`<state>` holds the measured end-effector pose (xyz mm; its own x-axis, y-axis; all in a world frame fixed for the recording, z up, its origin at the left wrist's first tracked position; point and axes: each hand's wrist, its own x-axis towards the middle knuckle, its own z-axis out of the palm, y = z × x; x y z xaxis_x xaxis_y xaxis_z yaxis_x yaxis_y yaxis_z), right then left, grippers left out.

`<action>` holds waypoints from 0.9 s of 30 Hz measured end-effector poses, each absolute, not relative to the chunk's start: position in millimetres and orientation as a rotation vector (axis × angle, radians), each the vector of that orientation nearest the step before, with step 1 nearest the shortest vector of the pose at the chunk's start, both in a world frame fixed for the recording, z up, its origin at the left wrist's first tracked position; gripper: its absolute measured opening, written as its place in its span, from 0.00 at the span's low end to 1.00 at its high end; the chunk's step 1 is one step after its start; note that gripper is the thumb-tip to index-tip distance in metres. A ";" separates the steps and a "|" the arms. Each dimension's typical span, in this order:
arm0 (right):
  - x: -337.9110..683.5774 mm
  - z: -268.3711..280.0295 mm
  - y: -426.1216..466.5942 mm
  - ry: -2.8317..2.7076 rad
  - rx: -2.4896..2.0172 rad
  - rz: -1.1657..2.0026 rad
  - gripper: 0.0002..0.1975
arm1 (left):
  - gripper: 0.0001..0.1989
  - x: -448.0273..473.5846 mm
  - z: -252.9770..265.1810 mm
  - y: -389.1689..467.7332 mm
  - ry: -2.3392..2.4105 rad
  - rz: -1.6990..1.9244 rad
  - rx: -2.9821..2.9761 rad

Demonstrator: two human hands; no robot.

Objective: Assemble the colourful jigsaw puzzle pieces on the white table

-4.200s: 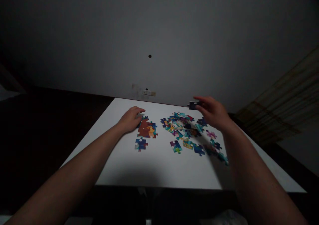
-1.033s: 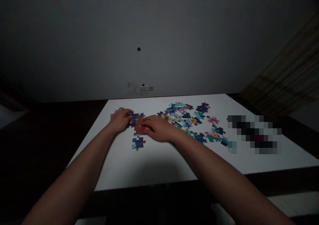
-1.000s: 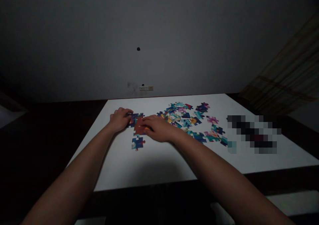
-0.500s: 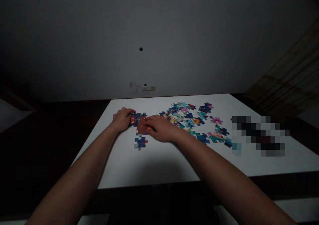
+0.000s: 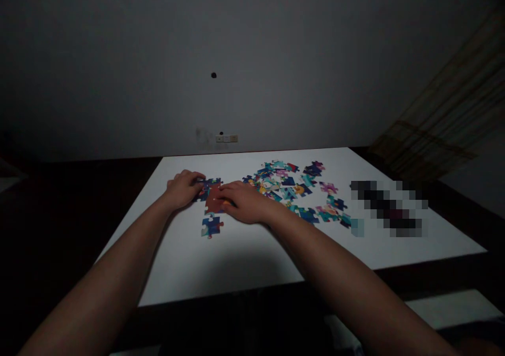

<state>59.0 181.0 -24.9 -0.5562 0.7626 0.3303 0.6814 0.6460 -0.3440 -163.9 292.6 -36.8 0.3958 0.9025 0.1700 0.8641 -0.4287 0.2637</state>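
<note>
On the white table, a small joined block of jigsaw pieces lies between my two hands. It has dark blue pieces [image 5: 213,181] at the far side and a brown jigsaw piece [image 5: 213,198] in the middle. My left hand [image 5: 183,189] is curled around the left edge of the block, gripping a dark piece there; its fingertips are partly hidden. My right hand [image 5: 245,201] lies over the block's right side, fingers stretched out and resting on the brown piece. Just below, nearer to me, a blue jigsaw piece [image 5: 212,226] touches or nearly touches the block.
Many loose, colourful jigsaw pieces [image 5: 289,181] are spread right of my right hand, some overlapping. Farther right is a pixelated dark object [image 5: 389,206]. The white table [image 5: 173,277] ends at a wall with a power socket [image 5: 226,139]. A curtain [image 5: 430,119] hangs at right.
The camera view has turned slightly to the right, so everything sits a little farther left in the picture. Both hands stay in nearly the same place on the joined pieces.
</note>
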 end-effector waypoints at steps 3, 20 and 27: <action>58.4 -20.2 179.7 -2.438 -1.111 0.270 0.13 | 0.17 -163.9 -36.2 293.7 1.611 0.429 2.520; 58.0 -20.1 179.9 -2.429 -1.126 0.266 0.14 | 0.17 -164.7 -35.3 293.1 1.622 0.447 2.510; 55.7 -25.9 181.4 -2.396 -1.157 0.285 0.15 | 0.18 -163.4 -37.6 286.6 1.709 0.440 2.488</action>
<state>55.7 181.4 -25.9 -0.5398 0.7807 0.3149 0.6851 0.6248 -0.3746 -163.4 286.6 -37.6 0.3319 0.9253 0.1835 0.8990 -0.3692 0.2357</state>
